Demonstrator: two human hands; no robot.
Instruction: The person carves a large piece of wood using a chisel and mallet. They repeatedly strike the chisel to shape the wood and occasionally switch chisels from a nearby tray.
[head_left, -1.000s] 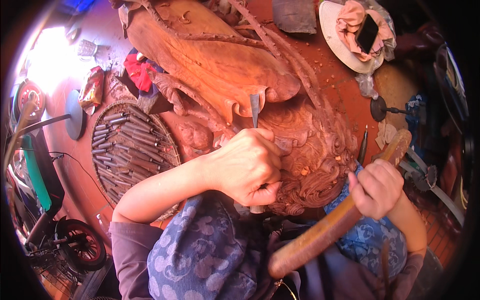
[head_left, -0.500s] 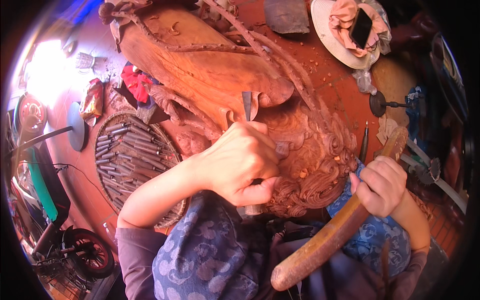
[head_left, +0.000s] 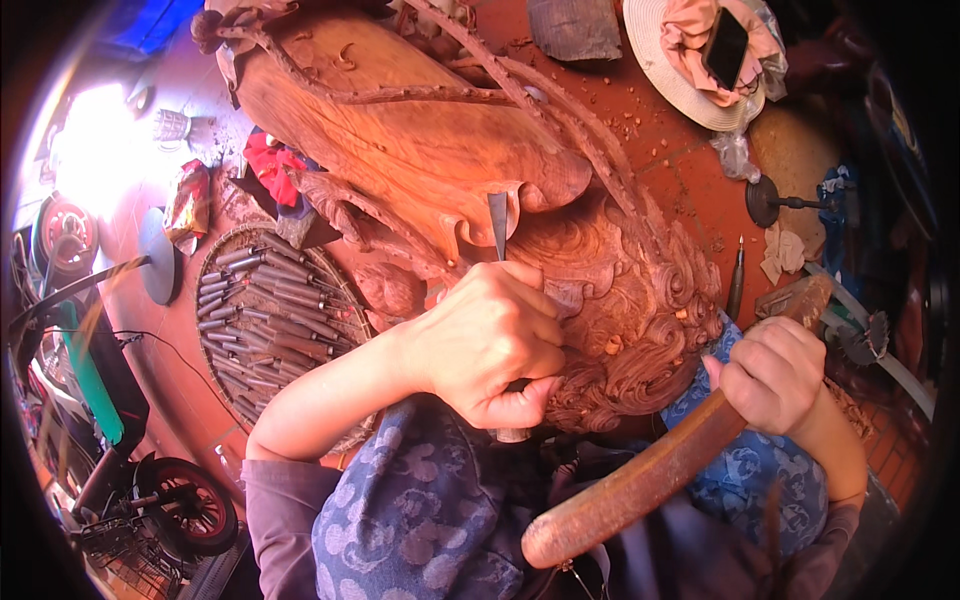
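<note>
My left hand [head_left: 495,345] is wrapped around a wood chisel, whose flat metal blade [head_left: 499,225] points away from me. The butt of its handle sticks out below my fist. Beyond and under that hand lies a large reddish-brown wood carving [head_left: 400,150], with smooth leaf-like surfaces, branch-like stems and curled relief at its near end. The blade tip is beside a raised curl; contact with the wood cannot be made out. At the right, my right hand [head_left: 775,375] grips a curved wooden mallet [head_left: 630,480] near its far end. Its thick end slants toward my lap, apart from the chisel.
A round woven basket [head_left: 207,262] full of chisels stands left of the carving. Wood chips dot the red tiled floor [head_left: 690,170]. A hat [head_left: 650,75] with a phone [head_left: 725,48] on it lies far right. A pointed tool [head_left: 737,280] lies near my right hand. A motorbike wheel [head_left: 185,505] is lower left.
The mallet's thick end has shifted slightly left and up, toward the chisel's butt. My right hand has moved a little right. Both grips stay the same, and the whole view has shifted slightly.
</note>
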